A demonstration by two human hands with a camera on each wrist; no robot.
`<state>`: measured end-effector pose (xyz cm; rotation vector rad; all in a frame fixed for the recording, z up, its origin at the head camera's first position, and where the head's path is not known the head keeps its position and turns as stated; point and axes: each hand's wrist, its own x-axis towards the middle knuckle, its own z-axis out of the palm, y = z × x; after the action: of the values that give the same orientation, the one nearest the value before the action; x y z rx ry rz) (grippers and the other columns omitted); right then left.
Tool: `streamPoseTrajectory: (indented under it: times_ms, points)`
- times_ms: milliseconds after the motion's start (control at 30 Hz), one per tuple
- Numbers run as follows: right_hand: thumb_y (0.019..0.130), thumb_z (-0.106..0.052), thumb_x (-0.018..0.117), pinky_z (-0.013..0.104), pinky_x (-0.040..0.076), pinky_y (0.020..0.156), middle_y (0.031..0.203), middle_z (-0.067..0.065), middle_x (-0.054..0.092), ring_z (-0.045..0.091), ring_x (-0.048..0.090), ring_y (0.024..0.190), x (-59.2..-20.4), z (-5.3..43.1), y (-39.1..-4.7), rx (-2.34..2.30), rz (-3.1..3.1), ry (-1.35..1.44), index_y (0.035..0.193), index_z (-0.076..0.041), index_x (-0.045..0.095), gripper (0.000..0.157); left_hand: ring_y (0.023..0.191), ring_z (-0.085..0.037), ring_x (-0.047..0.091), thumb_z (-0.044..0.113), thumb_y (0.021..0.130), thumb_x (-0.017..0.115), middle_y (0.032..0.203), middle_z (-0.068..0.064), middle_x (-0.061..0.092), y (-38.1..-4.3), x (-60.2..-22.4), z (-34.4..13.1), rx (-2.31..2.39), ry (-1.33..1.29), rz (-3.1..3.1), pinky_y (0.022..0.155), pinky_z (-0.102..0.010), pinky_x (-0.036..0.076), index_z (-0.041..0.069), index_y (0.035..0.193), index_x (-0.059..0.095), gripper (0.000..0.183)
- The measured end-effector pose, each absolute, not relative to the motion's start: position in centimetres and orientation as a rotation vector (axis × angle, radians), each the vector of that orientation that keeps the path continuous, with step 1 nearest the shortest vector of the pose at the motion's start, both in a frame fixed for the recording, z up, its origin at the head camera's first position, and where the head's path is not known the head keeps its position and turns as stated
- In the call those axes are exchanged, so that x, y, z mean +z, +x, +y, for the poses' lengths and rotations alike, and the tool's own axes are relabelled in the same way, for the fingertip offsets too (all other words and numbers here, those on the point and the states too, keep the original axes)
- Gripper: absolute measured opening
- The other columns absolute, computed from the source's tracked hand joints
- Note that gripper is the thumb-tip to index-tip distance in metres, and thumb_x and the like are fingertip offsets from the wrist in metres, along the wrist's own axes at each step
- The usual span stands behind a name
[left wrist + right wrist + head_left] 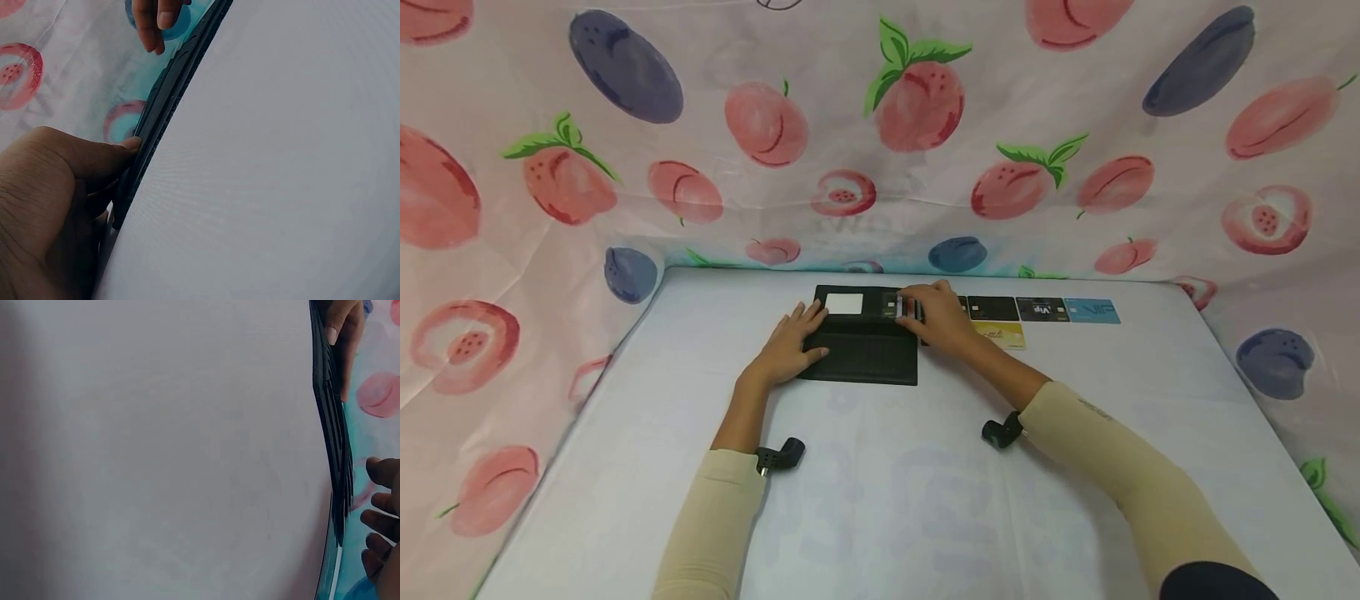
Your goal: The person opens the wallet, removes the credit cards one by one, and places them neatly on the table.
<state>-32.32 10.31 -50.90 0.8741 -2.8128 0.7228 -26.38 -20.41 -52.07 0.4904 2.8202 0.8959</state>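
Observation:
A long black wallet lies unfolded on the white table. It has a white rectangle at its upper left and several overlapping cards at its upper right. My left hand rests on the wallet's left side, thumb on the lower panel and fingers spread along the upper one. Over the upper right part is my right hand, thumb and forefinger apart on either side of the cards. In the right wrist view, the right hand's fingers are loosely bent above the wallet with nothing between them.
To the right of the wallet lie a black card, a dark VIP card and a blue card in a row, with a yellow card below. A fruit-print cloth hangs behind the white table.

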Motion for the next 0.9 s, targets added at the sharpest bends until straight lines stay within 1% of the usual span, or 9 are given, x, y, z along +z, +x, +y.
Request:
streamPoseTrajectory:
  times_ms: [133, 233, 333, 400, 500, 567, 667, 733, 900]
  points:
    - [0.099, -0.031, 0.077, 0.049, 0.043, 0.105, 0.101, 0.007, 0.072, 0.032, 0.053, 0.117, -50.9, 9.7, -32.6, 0.691, -2.834, 0.878, 0.143, -0.006, 0.065, 0.052, 0.161, -0.036, 0.005, 0.022, 0.101, 0.065, 0.174, -0.014, 0.017, -26.4, -52.2, -20.5, 0.898, 0.492, 2.824, 0.129, -0.047, -0.001, 0.003, 0.165, 0.032, 0.074]
    - [0.099, -0.031, 0.077, 0.049, 0.042, 0.103, 0.101, 0.008, 0.072, 0.032, 0.053, 0.115, -50.7, 9.4, -32.7, 0.685, -2.835, 0.887, 0.143, -0.007, 0.065, 0.051, 0.161, -0.036, 0.005, 0.022, 0.101, 0.065, 0.174, -0.014, 0.017, -26.5, -52.3, -20.5, 0.901, 0.493, 2.825, 0.129, -0.048, -0.001, 0.003, 0.165, 0.032, 0.074]
    - [0.099, -0.029, 0.077, 0.05, 0.042, 0.102, 0.092, 0.006, 0.069, 0.032, 0.053, 0.113, -50.6, 9.1, -32.7, 0.682, -2.835, 0.899, 0.141, -0.006, 0.066, 0.05, 0.161, -0.036, 0.005, 0.022, 0.101, 0.065, 0.174, -0.014, 0.017, -26.5, -52.3, -20.5, 0.904, 0.495, 2.821, 0.129, -0.048, -0.001, 0.004, 0.165, 0.032, 0.074]
    - [0.099, -0.029, 0.077, 0.05, 0.043, 0.101, 0.093, 0.006, 0.069, 0.033, 0.053, 0.114, -50.6, 9.0, -32.8, 0.676, -2.841, 0.893, 0.141, -0.006, 0.066, 0.049, 0.161, -0.036, 0.004, 0.023, 0.102, 0.065, 0.174, -0.014, 0.017, -26.5, -52.3, -20.5, 0.901, 0.496, 2.817, 0.129, -0.048, -0.001, 0.004, 0.165, 0.032, 0.074]
    - [0.099, -0.029, 0.077, 0.05, 0.043, 0.101, 0.102, 0.008, 0.071, 0.033, 0.052, 0.117, -50.8, 8.8, -32.9, 0.666, -2.861, 0.873, 0.141, -0.007, 0.066, 0.048, 0.161, -0.036, 0.004, 0.023, 0.102, 0.065, 0.174, -0.014, 0.016, -26.5, -52.3, -20.5, 0.901, 0.496, 2.816, 0.129, -0.048, -0.001, 0.004, 0.165, 0.031, 0.074]
    - [0.099, -0.029, 0.076, 0.05, 0.043, 0.102, 0.115, 0.009, 0.072, 0.033, 0.051, 0.119, -50.8, 8.6, -33.0, 0.654, -2.873, 0.858, 0.141, -0.008, 0.067, 0.048, 0.161, -0.036, 0.004, 0.023, 0.102, 0.065, 0.174, -0.013, 0.016, -26.5, -52.3, -20.5, 0.9, 0.494, 2.815, 0.129, -0.047, -0.002, 0.004, 0.165, 0.031, 0.074]
    - [0.1, -0.03, 0.075, 0.05, 0.043, 0.104, 0.135, 0.009, 0.068, 0.033, 0.051, 0.122, -50.9, 8.5, -33.2, 0.644, -2.886, 0.843, 0.14, -0.009, 0.067, 0.046, 0.161, -0.035, 0.004, 0.023, 0.102, 0.065, 0.174, -0.013, 0.016, -26.5, -52.2, -20.5, 0.895, 0.492, 2.819, 0.129, -0.047, -0.001, 0.004, 0.165, 0.031, 0.074]
    - [0.1, -0.031, 0.075, 0.05, 0.042, 0.105, 0.143, 0.009, 0.065, 0.033, 0.05, 0.123, -51.0, 8.4, -33.3, 0.646, -2.886, 0.841, 0.14, -0.01, 0.067, 0.046, 0.161, -0.035, 0.004, 0.023, 0.101, 0.065, 0.174, -0.013, 0.016, -26.5, -52.2, -20.5, 0.894, 0.492, 2.819, 0.129, -0.047, -0.001, 0.004, 0.165, 0.031, 0.074]
    - [0.1, -0.031, 0.075, 0.049, 0.043, 0.103, 0.144, 0.008, 0.065, 0.032, 0.051, 0.122, -51.3, 8.4, -33.5, 0.636, -2.87, 0.851, 0.138, -0.011, 0.069, 0.043, 0.161, -0.036, 0.004, 0.022, 0.102, 0.065, 0.174, -0.014, 0.016, -26.4, -52.1, -20.5, 0.901, 0.502, 2.813, 0.129, -0.048, -0.001, 0.003, 0.165, 0.031, 0.074]
